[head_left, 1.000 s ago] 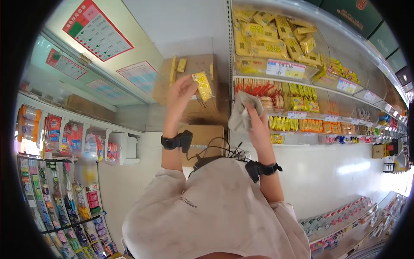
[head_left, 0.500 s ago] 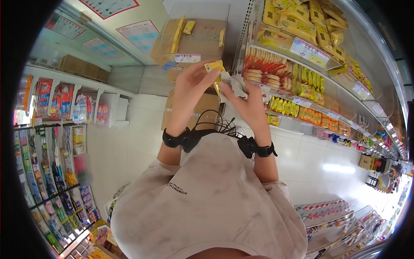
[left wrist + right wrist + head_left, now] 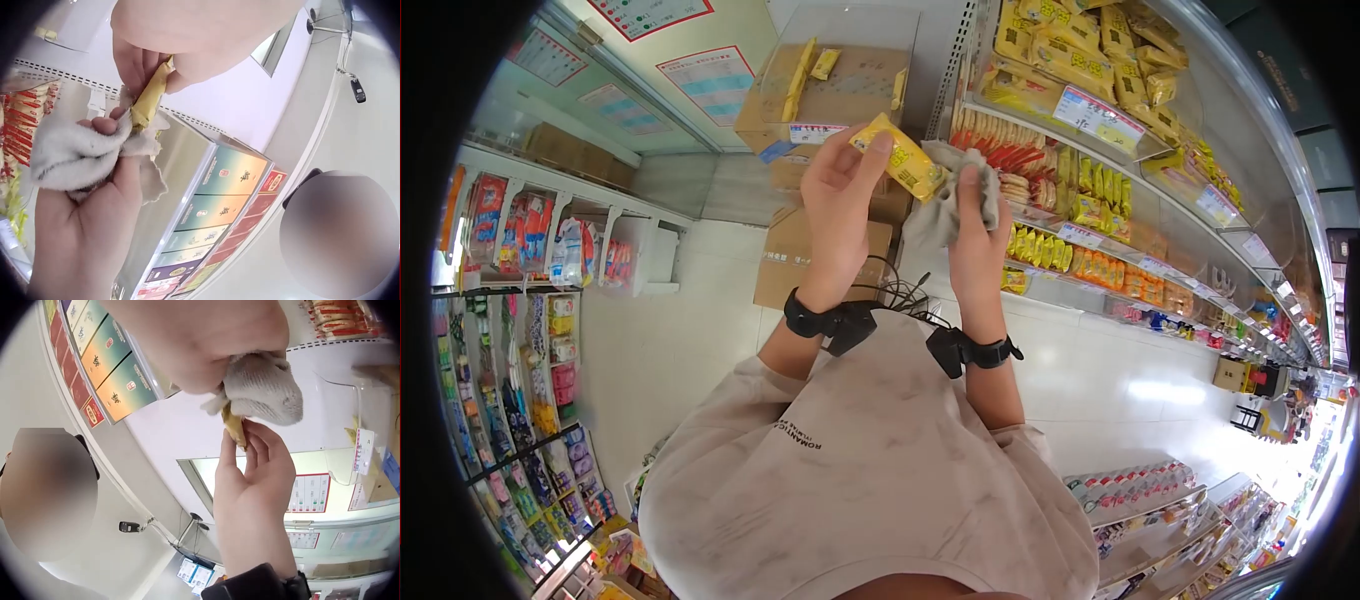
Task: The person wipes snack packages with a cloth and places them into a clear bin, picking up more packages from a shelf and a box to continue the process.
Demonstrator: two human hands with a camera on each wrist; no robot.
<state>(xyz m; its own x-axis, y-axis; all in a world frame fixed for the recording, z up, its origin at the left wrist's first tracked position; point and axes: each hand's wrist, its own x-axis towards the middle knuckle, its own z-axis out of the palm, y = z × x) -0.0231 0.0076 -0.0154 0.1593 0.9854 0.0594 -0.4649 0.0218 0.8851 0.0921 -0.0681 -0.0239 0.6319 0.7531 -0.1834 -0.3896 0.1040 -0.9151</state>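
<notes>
My left hand pinches one end of a yellow snack packet between thumb and fingers. In my right hand is a crumpled grey cloth, gripped with the thumb on top. The cloth meets the packet's free end, as the left wrist view also shows, where the packet runs into the folds of the cloth. In the right wrist view the packet is seen edge-on below the bunched cloth.
A clear bin with a few yellow packets stands ahead, above a cardboard box. To the right, shelves hold yellow packets and red-and-white snacks. Racks of hanging goods line the left. Black cables hang before my chest.
My hands came together from apart, bringing cloth and packet into contact. Since half a second ago the packet has turned its broad face up, and the right hand has shifted slightly.
</notes>
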